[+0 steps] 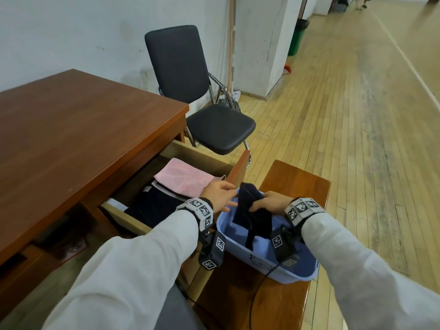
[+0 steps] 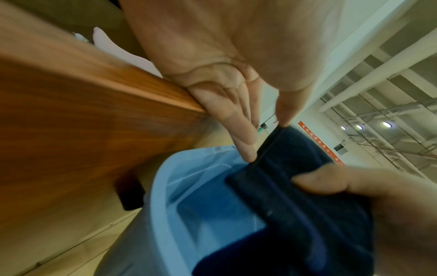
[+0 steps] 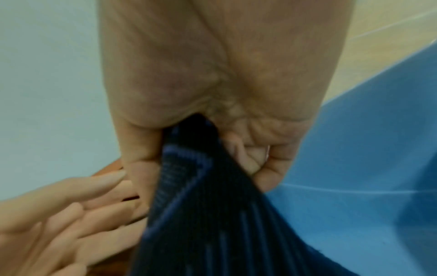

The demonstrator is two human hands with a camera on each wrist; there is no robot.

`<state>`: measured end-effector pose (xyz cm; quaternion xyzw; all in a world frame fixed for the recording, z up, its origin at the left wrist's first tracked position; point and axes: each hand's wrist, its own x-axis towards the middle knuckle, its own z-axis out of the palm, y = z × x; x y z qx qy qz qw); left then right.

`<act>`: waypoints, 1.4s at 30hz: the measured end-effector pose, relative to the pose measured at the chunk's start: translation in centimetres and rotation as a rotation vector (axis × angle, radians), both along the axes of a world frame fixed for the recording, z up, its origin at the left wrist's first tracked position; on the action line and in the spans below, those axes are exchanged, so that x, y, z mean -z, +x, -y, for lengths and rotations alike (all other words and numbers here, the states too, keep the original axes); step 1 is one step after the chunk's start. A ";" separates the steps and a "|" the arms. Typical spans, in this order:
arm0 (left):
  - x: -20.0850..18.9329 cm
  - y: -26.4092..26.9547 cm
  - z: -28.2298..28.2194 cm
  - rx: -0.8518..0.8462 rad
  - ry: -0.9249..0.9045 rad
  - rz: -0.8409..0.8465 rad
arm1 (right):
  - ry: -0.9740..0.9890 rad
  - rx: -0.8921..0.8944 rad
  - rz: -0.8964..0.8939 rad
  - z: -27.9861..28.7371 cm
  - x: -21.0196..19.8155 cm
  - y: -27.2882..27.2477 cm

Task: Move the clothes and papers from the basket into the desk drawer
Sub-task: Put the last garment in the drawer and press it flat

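The light blue basket [image 1: 266, 267] stands on a brown wooden worktop [image 1: 292, 179], beside the desk's open drawer [image 1: 204, 160]. Both worktop and desk [image 1: 71, 129] stand on the wooden floor [image 1: 357, 115].

Navy garment [image 1: 250, 210]: ribbed knit, lifted partly out of basket, lower end trailing inside.
Basket [image 1: 281, 273]: light blue plastic tub on wooden bench.
Drawer [image 1: 197, 154]: pulled open, holding folded pink cloth [image 1: 184, 178] and dark clothing [image 1: 154, 208].

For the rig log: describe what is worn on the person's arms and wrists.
Both arms wear long pale grey sleeves. Each wrist carries a white band printed with black square markers, with a black marker-tagged camera unit beneath. A black cable trails from the right unit.
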<state>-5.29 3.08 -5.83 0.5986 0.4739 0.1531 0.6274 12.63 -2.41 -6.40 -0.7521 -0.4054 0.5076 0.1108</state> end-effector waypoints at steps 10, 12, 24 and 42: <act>-0.5 -0.7 0.7 0.109 0.122 -0.056 | 0.182 -0.089 -0.027 0.3 -2.9 -0.8; -1.1 -0.7 0.5 0.090 0.110 -0.025 | 0.214 -0.093 -0.009 0.7 -3.4 -0.4; -8.1 -4.9 -7.0 -0.339 0.429 -0.018 | 0.089 -0.172 -0.279 -0.2 -4.7 -1.2; -1.1 -10.3 -15.1 -0.241 0.533 -0.628 | 0.407 0.073 0.352 -12.4 -3.1 -7.7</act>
